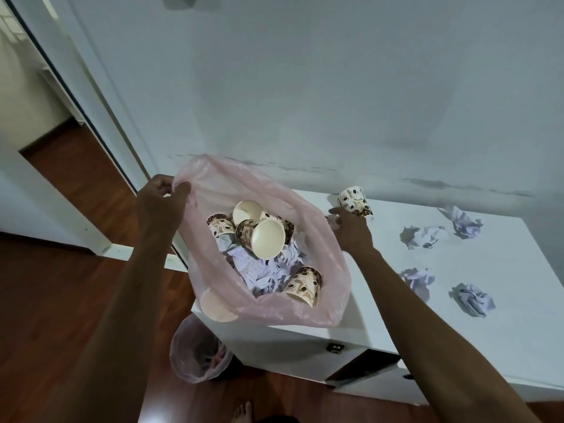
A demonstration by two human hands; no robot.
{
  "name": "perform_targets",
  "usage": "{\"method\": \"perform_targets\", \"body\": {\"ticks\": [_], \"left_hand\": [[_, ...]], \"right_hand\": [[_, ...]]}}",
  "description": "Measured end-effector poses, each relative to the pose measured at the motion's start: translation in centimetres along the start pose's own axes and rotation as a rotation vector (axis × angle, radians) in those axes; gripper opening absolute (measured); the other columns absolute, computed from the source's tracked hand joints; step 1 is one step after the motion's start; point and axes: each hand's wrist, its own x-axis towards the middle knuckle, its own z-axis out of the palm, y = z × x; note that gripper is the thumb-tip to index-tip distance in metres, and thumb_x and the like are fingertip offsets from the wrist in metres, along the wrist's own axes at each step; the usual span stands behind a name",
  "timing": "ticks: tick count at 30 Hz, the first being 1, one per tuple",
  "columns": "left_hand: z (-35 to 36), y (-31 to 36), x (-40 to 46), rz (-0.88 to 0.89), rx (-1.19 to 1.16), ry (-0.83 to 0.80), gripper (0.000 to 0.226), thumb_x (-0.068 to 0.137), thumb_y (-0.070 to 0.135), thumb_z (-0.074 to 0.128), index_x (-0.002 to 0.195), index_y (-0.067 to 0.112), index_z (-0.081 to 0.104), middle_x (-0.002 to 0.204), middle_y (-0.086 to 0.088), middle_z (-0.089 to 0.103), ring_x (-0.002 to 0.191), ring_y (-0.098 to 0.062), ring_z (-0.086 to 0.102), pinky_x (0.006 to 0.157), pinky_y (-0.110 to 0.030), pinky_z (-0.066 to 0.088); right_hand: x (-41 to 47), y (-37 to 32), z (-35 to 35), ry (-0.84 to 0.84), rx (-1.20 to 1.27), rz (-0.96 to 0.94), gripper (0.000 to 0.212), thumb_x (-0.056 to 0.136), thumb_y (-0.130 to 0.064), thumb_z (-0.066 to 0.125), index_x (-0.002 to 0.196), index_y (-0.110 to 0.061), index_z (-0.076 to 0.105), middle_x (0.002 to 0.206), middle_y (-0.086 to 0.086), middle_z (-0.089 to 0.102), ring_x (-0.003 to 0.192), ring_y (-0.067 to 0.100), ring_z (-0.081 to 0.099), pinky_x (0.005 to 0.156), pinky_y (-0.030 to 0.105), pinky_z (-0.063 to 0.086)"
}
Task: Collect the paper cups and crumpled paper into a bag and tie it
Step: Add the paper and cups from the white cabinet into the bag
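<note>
Head view takes in a white surface (457, 300) along the wall, with a pink bag (305, 309) propped open at its left end, part of the bag hanging over the near left corner. Inside lie several patterned paper cups (264, 238) on a bed of crumpled paper (268, 270). On the floor below stands a small bin (195, 355) lined with a similar pink bag. The left hand (160, 198) pinches the bag's far left rim and holds it up. The right hand (351, 230) reaches to the last loose cup (355, 204) at the far edge; its fingers touch the cup's base, but whether they have closed round it cannot be told. Four paper balls lie to the right: two far (422, 236) (465, 222), two near (418, 280) (473, 299). Collecting looks over halfway; next, that cup needs a firm grip and a short carry left into the mouth.
</note>
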Motion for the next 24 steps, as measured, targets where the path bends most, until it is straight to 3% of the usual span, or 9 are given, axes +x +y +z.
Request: {"method": "perform_targets", "body": {"ticks": [4,8,10,13,15,17,20,24], "left_hand": [[0.3,0.1,0.0,0.040,-0.018,-0.026,0.020,0.089,0.020,0.066,0.097,0.003,0.069,0.088,-0.004,0.065,0.081,-0.019,0.058,0.070,-0.025,0.041],[0.7,0.6,-0.2,0.099,-0.081,-0.088,0.013,0.089,0.017,0.068,0.093,0.004,0.068,0.085,-0.006,0.066,0.076,-0.018,0.060,0.063,-0.020,0.044],[1.2,1.0,-0.3,0.101,-0.109,-0.117,0.011,0.089,0.015,0.068,0.092,0.005,0.068,0.082,-0.004,0.065,0.072,-0.011,0.059,0.059,-0.011,0.042],[2.2,1.6,-0.4,0.027,-0.174,-0.150,0.007,0.088,0.016,0.067,0.090,0.009,0.067,0.082,0.001,0.065,0.074,-0.007,0.059,0.060,-0.010,0.042],[2.9,2.1,-0.4,-0.002,-0.184,-0.182,0.010,0.088,0.017,0.065,0.092,0.008,0.067,0.086,0.000,0.067,0.078,-0.009,0.060,0.061,-0.007,0.042],[3.6,2.5,-0.4,-0.016,-0.204,-0.200,0.013,0.087,0.018,0.065,0.093,0.006,0.068,0.090,-0.002,0.069,0.082,-0.011,0.061,0.067,-0.012,0.045],[4.3,2.9,0.0,-0.038,-0.209,-0.208,0.016,0.086,0.022,0.066,0.094,0.008,0.068,0.095,-0.004,0.071,0.089,-0.015,0.064,0.078,-0.025,0.048],[5.2,3.3,0.4,-0.060,-0.246,-0.245,0.019,0.081,0.027,0.065,0.090,0.011,0.069,0.094,-0.003,0.071,0.089,-0.017,0.065,0.079,-0.030,0.050]], "right_hand": [[0.4,0.4,2.1,0.078,-0.210,0.033,0.041,0.093,-0.031,0.055,0.133,-0.021,0.053,0.125,0.014,0.062,0.122,0.036,0.045,0.091,0.043,0.043],[0.5,0.3,2.3,0.103,-0.194,0.047,0.038,0.093,-0.026,0.054,0.130,-0.020,0.056,0.120,0.016,0.064,0.119,0.037,0.048,0.088,0.040,0.044],[-0.1,-0.3,1.1,0.142,-0.042,0.094,0.044,0.086,-0.035,0.056,0.128,-0.022,0.058,0.116,0.016,0.064,0.116,0.037,0.051,0.088,0.037,0.044],[-1.2,-2.1,-1.7,0.240,0.151,0.137,0.070,0.065,-0.061,0.049,0.124,-0.025,0.059,0.113,0.012,0.068,0.113,0.036,0.056,0.085,0.029,0.037],[-2.0,-3.6,-3.8,0.304,0.271,0.158,0.066,0.065,-0.060,0.067,0.122,-0.026,0.058,0.116,0.006,0.068,0.110,0.028,0.061,0.091,0.029,0.044],[-3.0,-5.4,-5.8,0.376,0.403,0.111,0.056,0.068,-0.049,0.076,0.118,-0.029,0.058,0.111,-0.001,0.067,0.099,0.019,0.065,0.088,0.028,0.051],[-5.5,-8.5,-8.3,0.410,0.519,-0.023,0.046,0.072,-0.041,0.078,0.112,-0.033,0.057,0.094,-0.018,0.062,0.086,0.007,0.066,0.070,0.017,0.050],[-8.7,-11.4,-8.7,0.249,0.420,-0.146,0.052,0.068,-0.042,0.082,0.111,-0.030,0.055,0.100,-0.008,0.067,0.077,0.004,0.068,0.060,0.017,0.053]]}}
